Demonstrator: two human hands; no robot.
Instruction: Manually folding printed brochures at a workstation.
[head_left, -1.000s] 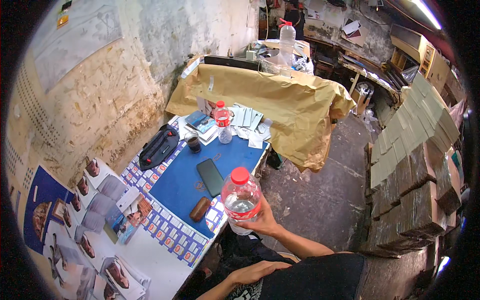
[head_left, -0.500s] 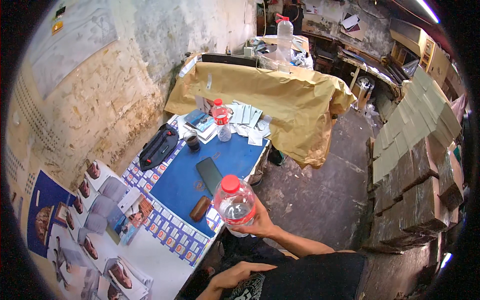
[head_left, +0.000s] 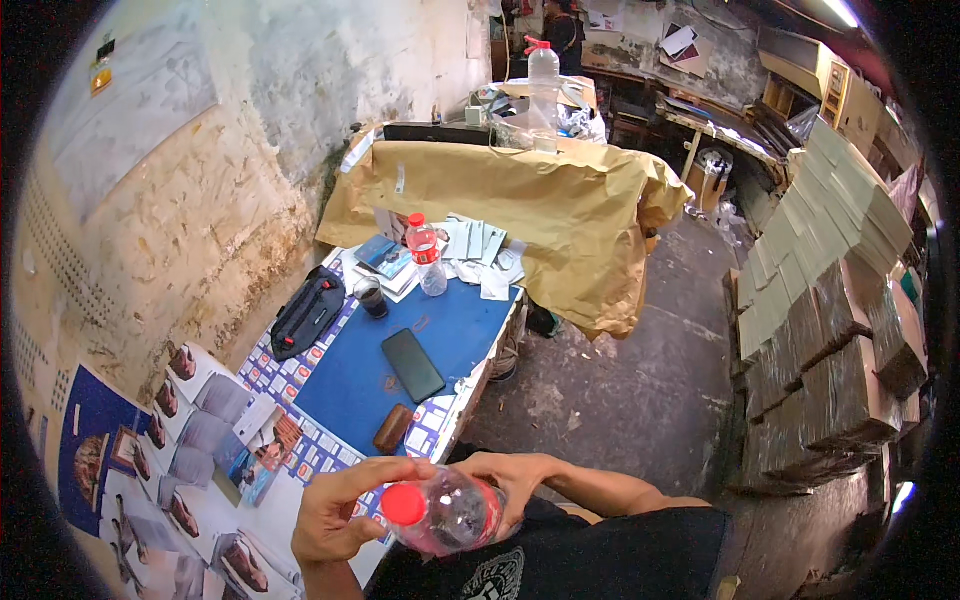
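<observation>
1. Wall (head_left: 250, 180): 10 o'clock from the view centre; stained, surface flaking
2. Floor (head_left: 620, 400): 4 o'clock; dark and scuffed
3. Table (head_left: 275, 503): 8 o'clock; carries items 6 to 9 and 13 to 15
4. Brown paper (head_left: 520, 190): 12 o'clock; draped and creased, beyond the table
5. Stacks (head_left: 820, 390): between 3 and 4 o'clock; piled high, lower ones wrapped in clear film
6. Mat (head_left: 460, 325): 8 o'clock; blue, laid flat
7. Prints (head_left: 205, 440): 8 o'clock; several piles, beside the wall
8. Pouch (head_left: 308, 312): 9 o'clock; black, lying left of the mat
9. Second bottle (head_left: 427, 255): between 10 and 11 o'clock; upright, red cap and label
10. Bottle (head_left: 455, 515): 6 o'clock, in front of the shirt (head_left: 620, 550); clear, red label, tilted with its top toward 9 o'clock
11. Right hand (head_left: 515, 480): 6 o'clock; fingers closed around the body of the bottle
12. Left hand (head_left: 350, 510): 7 o'clock; thumb and forefinger part-open in a curve about the neck end of the bottle; contact cannot be told
13. Phone (head_left: 413, 365): between 7 and 8 o'clock; dark, flat on the mat
14. Case (head_left: 393, 428): 7 o'clock; brown, just below the phone
15. Glass (head_left: 371, 297): 9 o'clock; upright, dark contents
16. Cap (head_left: 403, 504): between 6 and 7 o'clock; red, seated on the bottle, between left thumb and forefinger
</observation>
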